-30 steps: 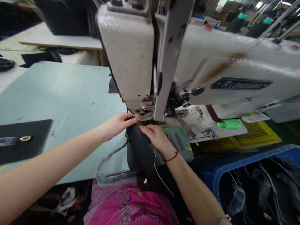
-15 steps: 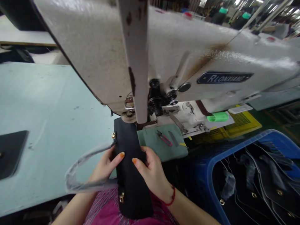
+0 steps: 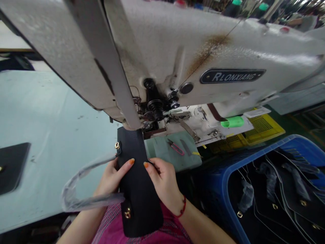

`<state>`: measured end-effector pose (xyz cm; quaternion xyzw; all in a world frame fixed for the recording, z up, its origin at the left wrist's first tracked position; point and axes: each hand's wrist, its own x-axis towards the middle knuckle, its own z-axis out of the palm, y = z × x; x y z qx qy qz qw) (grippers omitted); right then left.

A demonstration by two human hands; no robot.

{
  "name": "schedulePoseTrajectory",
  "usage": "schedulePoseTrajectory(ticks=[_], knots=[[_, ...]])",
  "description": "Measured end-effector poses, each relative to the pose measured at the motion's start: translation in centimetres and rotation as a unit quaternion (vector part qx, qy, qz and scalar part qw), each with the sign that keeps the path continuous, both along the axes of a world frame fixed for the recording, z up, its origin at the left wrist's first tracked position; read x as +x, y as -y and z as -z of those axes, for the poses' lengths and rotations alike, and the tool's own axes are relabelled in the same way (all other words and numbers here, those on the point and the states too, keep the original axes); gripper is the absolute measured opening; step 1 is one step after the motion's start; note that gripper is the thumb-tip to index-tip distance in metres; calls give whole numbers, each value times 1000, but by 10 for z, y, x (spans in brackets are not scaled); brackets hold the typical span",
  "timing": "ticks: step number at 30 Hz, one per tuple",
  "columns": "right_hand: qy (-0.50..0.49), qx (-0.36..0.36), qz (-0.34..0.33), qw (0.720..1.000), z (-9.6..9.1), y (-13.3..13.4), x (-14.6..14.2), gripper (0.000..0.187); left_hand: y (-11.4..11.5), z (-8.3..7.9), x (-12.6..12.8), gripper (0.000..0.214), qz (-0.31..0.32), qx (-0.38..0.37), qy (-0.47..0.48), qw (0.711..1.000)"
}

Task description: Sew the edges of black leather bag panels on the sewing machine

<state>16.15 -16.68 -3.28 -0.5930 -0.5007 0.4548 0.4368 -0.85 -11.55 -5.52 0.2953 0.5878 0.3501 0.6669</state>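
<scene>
A black handbag (image 3: 138, 189) with gold buckles lies lengthwise before me, its far end under the head of a white sewing machine (image 3: 157, 51). My left hand (image 3: 114, 176) grips its left edge, thumb on top and fingers beneath. On the right edge, my right hand (image 3: 162, 178) pinches the bag between thumb and fingers. A plastic-wrapped handle (image 3: 73, 186) loops out to the left, over my left forearm. The needle and presser foot are hidden behind the machine's head and guard bar.
Pink-handled thread snips (image 3: 175, 147) and a dark blade lie on a green-covered ledge right of the bag. A blue basket (image 3: 224, 189) at right holds several black bags. Another black piece (image 3: 14, 166) rests on the pale table at left. Behind are yellow crates (image 3: 266, 127).
The view has shifted, so the machine appears further left. Both hands keep their hold on the bag, and its far end stays at the machine head.
</scene>
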Motion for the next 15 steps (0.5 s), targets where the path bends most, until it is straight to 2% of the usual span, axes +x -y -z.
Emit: schedulePoseTrajectory(ticks=[3,6,13,15], knots=[[21,0,-16,1000,-5,-4,4,35,0,-9,1,62,-2,-10,-1,1000],[-3,-12,-20,1000,-8,-5,6,38,2,-15,1,61,5,-33,22,999],[-73,-37,-15,997,-7,-8,8,37,6,-16,5,48,19,-38,58,997],[-82,-43,-15,996,-5,-9,8,36,5,-17,7,45,20,-13,41,999]])
